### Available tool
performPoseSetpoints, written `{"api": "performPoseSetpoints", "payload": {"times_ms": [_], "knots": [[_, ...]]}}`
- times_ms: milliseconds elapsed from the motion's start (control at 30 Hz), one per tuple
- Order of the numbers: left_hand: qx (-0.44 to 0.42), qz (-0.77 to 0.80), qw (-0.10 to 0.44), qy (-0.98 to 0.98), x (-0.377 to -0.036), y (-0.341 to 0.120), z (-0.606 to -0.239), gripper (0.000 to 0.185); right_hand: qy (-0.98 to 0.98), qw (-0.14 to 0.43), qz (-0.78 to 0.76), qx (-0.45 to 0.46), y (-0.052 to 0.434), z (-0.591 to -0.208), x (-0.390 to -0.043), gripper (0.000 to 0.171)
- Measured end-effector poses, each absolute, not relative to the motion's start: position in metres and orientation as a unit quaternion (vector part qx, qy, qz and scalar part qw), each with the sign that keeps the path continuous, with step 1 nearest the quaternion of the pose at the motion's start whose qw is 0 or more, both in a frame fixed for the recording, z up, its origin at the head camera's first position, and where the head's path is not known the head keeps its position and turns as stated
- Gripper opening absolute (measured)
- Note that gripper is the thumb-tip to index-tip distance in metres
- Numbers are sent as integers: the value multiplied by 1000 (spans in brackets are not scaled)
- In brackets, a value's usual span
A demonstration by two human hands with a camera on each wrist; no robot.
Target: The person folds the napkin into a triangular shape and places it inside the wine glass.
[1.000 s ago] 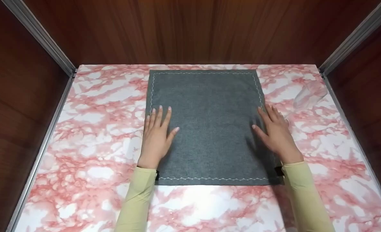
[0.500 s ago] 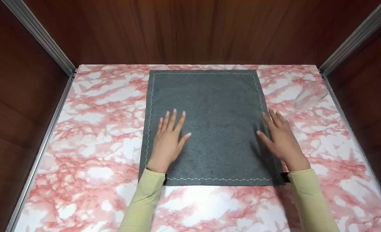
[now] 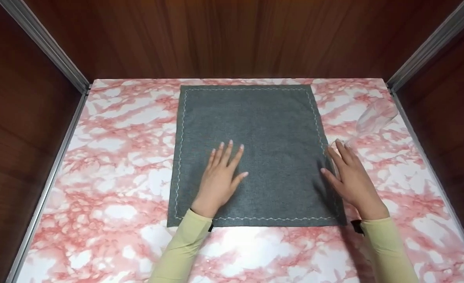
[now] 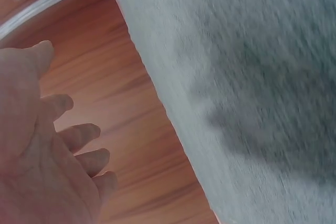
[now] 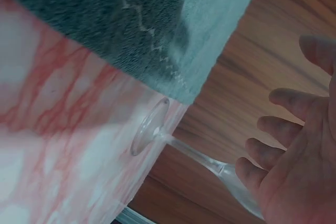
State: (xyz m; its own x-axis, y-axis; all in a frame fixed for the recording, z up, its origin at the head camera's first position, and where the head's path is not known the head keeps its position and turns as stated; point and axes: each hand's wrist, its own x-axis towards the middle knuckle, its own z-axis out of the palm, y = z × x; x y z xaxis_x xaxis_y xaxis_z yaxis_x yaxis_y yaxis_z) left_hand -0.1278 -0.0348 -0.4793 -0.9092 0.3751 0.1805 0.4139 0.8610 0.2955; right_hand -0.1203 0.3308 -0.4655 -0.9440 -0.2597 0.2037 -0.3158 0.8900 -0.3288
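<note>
Spread flat is a dark grey-green cloth (image 3: 251, 118) with a pale wavy stitched border. Over its lower left part is my left hand (image 3: 218, 179), palm down with the fingers straight and slightly spread; its shadow falls on the cloth in the left wrist view. My right hand (image 3: 351, 179) lies over the cloth's right edge, fingers extended, holding nothing. A clear stemmed glass (image 3: 377, 116) stands upright just beyond that hand, whose fingertips overlap its foot in the head view. The right wrist view shows the glass's foot and stem (image 5: 191, 153) beside the cloth's edge.
Under the cloth is a table (image 3: 114, 169) with a pink and white marbled surface. Dark wood panels (image 3: 232, 39) enclose it at the back and both sides, with metal rails (image 3: 47, 200) along the side edges.
My left hand has moved right and toward me, from the cloth's left edge further over it. My right hand has drifted slightly right and nearer. The cloth and glass stay in place.
</note>
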Motion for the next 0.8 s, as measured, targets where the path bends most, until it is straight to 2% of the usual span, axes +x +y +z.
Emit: {"api": "performPoseSetpoints", "payload": {"times_ms": [367, 567, 800], "knots": [[-249, -139, 55, -957, -118, -9, -483, 70, -966, 95, 178, 160, 342, -469, -106, 65], [-270, -141, 40, -952, -111, 7, -486, 69, -968, 78, 181, 154, 344, -472, -98, 65], [-293, -131, 23, -947, -103, 27, -489, 70, -965, 92, 185, 159, 349, -478, -91, 65]]}}
